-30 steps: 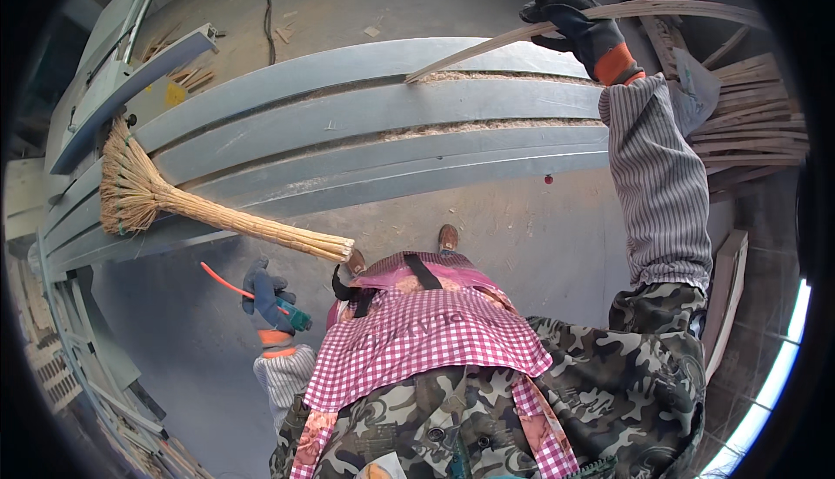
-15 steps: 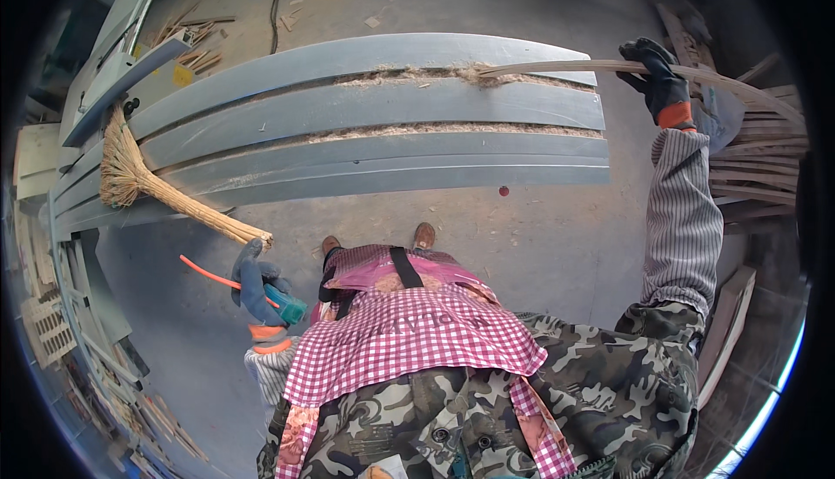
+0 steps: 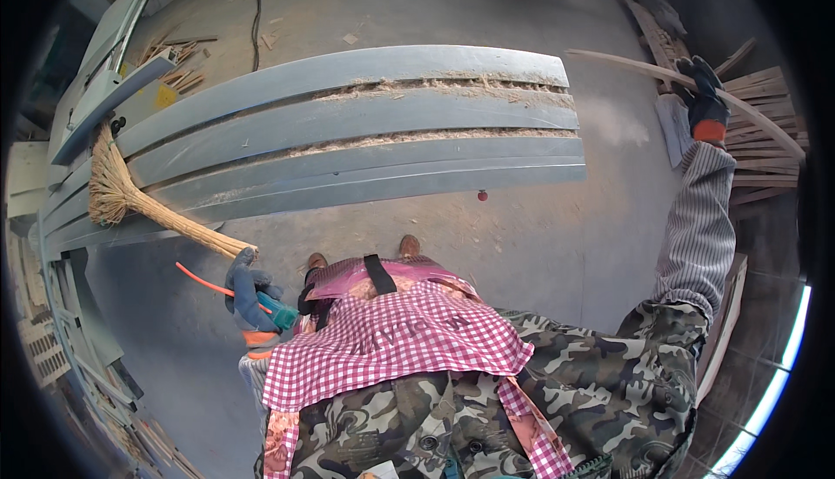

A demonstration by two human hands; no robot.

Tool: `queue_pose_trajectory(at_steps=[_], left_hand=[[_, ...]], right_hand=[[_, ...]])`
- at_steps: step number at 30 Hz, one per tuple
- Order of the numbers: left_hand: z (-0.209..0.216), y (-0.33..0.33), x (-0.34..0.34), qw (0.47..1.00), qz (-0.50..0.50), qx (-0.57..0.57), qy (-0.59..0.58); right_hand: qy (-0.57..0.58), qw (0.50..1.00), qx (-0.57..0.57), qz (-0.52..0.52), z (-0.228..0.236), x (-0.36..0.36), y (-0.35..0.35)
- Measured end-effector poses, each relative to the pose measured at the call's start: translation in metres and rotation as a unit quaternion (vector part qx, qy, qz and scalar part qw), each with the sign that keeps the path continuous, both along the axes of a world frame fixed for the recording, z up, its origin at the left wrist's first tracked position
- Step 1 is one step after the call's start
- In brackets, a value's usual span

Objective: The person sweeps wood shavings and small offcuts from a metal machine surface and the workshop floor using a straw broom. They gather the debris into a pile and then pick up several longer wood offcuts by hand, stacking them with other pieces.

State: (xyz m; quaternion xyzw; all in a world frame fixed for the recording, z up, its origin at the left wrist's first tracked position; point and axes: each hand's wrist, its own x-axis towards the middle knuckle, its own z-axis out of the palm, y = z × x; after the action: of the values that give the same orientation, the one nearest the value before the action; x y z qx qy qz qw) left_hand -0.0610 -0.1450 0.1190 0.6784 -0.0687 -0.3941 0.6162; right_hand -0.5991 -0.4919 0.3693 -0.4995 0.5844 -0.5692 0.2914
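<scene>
My gloved left hand (image 3: 248,292) is closed around what looks like a teal air blow gun (image 3: 280,314). A thin orange tube (image 3: 202,279) sticks out from that hand to the left. Right by its fingertips ends the handle of a straw broom (image 3: 165,208), whose bristles rest on the left part of a grey metal slatted bed (image 3: 365,158). Far out to the right, my gloved right hand (image 3: 703,101) grips a long, thin wood strip (image 3: 616,60). The strip's left end hangs in the air beyond the bed's right end.
Sawdust and shavings (image 3: 396,88) line the gaps between the slats. At the right lies a stack of wood strips (image 3: 765,88). Wood offcuts (image 3: 178,55) and a black cable (image 3: 256,18) lie on the floor at the far left. A grey guard bar (image 3: 109,109) crosses the bed's left end.
My right hand has moved right with the wood strip, whose end has left the sawdust-filled gap and the bed. A pale dust haze now hangs beyond the bed's right end.
</scene>
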Motion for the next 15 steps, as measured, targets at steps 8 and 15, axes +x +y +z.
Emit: queue_pose_trajectory(at_steps=[8, 15], left_hand=[[0.010, 0.018, 0.000, 0.999, 0.024, -0.026, -0.004], [0.002, 0.042, -0.009, 0.997, 0.063, 0.015, -0.030]], right_hand=[[-0.265, 0.906, 0.098, 0.315, -0.142, 0.268, 0.014], [-0.237, 0.904, 0.158, 0.319, -0.181, 0.289, 0.011]])
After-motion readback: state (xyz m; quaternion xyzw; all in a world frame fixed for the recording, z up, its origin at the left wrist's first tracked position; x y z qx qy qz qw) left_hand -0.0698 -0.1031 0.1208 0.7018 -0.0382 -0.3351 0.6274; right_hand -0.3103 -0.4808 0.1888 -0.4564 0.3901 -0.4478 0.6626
